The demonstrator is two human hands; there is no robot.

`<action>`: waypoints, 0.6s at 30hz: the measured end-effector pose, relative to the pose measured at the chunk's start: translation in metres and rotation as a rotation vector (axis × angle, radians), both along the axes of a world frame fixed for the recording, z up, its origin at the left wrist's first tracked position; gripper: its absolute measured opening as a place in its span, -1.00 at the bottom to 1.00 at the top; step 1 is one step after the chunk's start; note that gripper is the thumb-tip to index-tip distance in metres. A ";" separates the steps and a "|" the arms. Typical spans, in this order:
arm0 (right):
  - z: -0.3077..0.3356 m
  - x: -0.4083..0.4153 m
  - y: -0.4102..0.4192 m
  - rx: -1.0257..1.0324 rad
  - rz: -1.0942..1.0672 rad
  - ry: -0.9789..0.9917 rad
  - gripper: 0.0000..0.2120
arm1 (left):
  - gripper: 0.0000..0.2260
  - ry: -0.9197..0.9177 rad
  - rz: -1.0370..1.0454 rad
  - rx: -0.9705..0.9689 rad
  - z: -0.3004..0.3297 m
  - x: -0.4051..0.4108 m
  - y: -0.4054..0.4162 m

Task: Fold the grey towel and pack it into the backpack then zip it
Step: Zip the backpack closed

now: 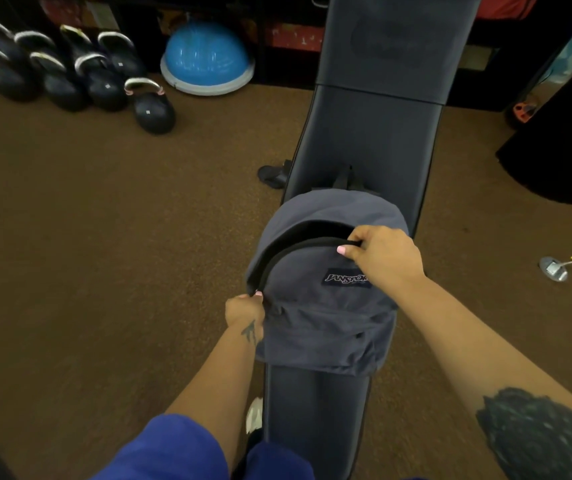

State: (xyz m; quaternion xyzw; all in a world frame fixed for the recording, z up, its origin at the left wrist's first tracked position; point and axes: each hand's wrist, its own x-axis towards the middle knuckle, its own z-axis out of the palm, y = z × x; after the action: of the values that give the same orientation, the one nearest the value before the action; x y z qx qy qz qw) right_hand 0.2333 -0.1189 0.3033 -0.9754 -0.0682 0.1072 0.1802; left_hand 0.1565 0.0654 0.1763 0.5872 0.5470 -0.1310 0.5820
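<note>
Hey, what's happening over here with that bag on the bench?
A person is working on a grey backpack lying on a padded bench. The right hand grips the edge of the open main compartment, while the left hand pinches the zipper end at the bag's side. The opening still gapes; no towel is visible.

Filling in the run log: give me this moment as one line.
stage: zipping | backpack: on bench, top open | left hand: grip at zip end | right hand: holds opening edge | towel: not visible
</note>
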 end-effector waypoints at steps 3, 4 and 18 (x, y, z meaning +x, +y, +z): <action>0.001 -0.001 0.006 0.015 0.010 -0.027 -0.79 | -0.78 0.004 -0.132 0.137 0.011 -0.004 0.010; 0.003 -0.002 0.008 0.032 0.011 -0.042 -0.78 | -0.79 -0.019 -0.154 0.166 0.016 -0.004 0.013; -0.053 -0.056 0.095 0.086 0.422 -0.028 -0.84 | -0.56 -0.063 -0.424 0.306 0.085 0.010 0.037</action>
State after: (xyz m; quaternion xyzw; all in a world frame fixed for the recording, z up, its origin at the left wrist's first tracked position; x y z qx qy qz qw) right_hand 0.1775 -0.0236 0.2502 -0.9323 -0.2779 0.1257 0.1944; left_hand 0.1663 0.1021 0.2610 0.7736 0.4070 -0.1476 0.4628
